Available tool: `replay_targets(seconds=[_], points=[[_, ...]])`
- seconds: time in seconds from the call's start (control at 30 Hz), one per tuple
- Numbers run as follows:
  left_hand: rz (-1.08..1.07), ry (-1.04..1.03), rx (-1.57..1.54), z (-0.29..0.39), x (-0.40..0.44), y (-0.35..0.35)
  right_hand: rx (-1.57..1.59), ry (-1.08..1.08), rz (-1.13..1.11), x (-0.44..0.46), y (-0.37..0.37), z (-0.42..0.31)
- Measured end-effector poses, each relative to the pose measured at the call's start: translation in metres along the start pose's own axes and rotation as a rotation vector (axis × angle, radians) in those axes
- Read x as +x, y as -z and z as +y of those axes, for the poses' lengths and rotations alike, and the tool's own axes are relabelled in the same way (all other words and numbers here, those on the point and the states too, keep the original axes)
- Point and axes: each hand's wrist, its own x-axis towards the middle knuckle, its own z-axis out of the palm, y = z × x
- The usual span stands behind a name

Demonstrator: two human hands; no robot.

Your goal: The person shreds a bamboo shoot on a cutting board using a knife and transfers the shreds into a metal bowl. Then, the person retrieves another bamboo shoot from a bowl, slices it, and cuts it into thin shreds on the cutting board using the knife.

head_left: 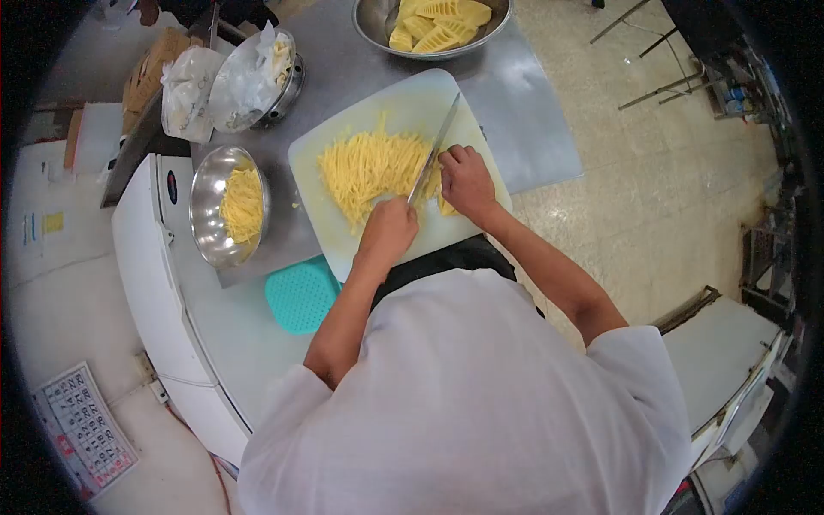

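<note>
My left hand (pixel 390 230) is wrapped round the handle of a long knife (pixel 436 146), whose blade points up and away across the white cutting board (pixel 309 163). Just right of the blade, my right hand (pixel 466 178) presses with curled fingers on pale yellow food (pixel 445 206), mostly hidden beneath it. A wide heap of thin yellow strips (pixel 369 172) lies on the board, left of the blade. More such strips (pixel 242 206) are in a steel bowl (pixel 204 202) to the left of the board.
A steel bowl (pixel 369 30) of large yellow pieces (pixel 438 24) stands beyond the board. At the upper left are a plastic bag (pixel 187 90) and a plastic-lined bowl (pixel 245 81). A turquoise perforated item (pixel 300 296) sits below the board's left corner, beside a white appliance (pixel 159 283).
</note>
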Motion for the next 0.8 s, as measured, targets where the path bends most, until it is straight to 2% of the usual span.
replay_targets(seconds=[0.07, 0.17, 0.23, 0.3, 0.4, 0.5, 0.63, 0.77, 0.8], points=[[0.004, 0.048, -0.055, 0.006, -0.017, 0.008, -0.020, 0.028, 0.002, 0.001, -0.002, 0.002], [0.021, -0.007, -0.030, -0.020, 0.013, -0.037, 0.001, 0.006, 0.035, 0.002, 0.000, -0.002], [0.040, -0.086, -0.008, 0.003, 0.002, -0.011, -0.016, 0.024, 0.008, 0.001, 0.001, 0.002], [0.020, -0.023, 0.047, 0.013, -0.018, 0.008, -0.018, 0.038, -0.008, 0.003, -0.002, 0.003], [0.011, -0.016, -0.096, -0.005, -0.009, -0.016, -0.019, 0.040, 0.015, 0.001, -0.003, 0.002], [-0.042, -0.009, -0.041, -0.005, 0.011, -0.017, -0.001, 0.031, 0.013, 0.000, 0.000, 0.003], [0.030, -0.018, -0.037, 0.001, -0.017, -0.007, 0.007, 0.046, 0.040, 0.004, -0.003, 0.004], [-0.098, 0.042, -0.136, 0.006, 0.008, -0.012, -0.005, 0.044, 0.026, 0.001, -0.001, 0.003], [0.043, -0.115, -0.042, -0.005, 0.009, -0.016, -0.010, 0.050, 0.025, -0.001, 0.000, 0.004]])
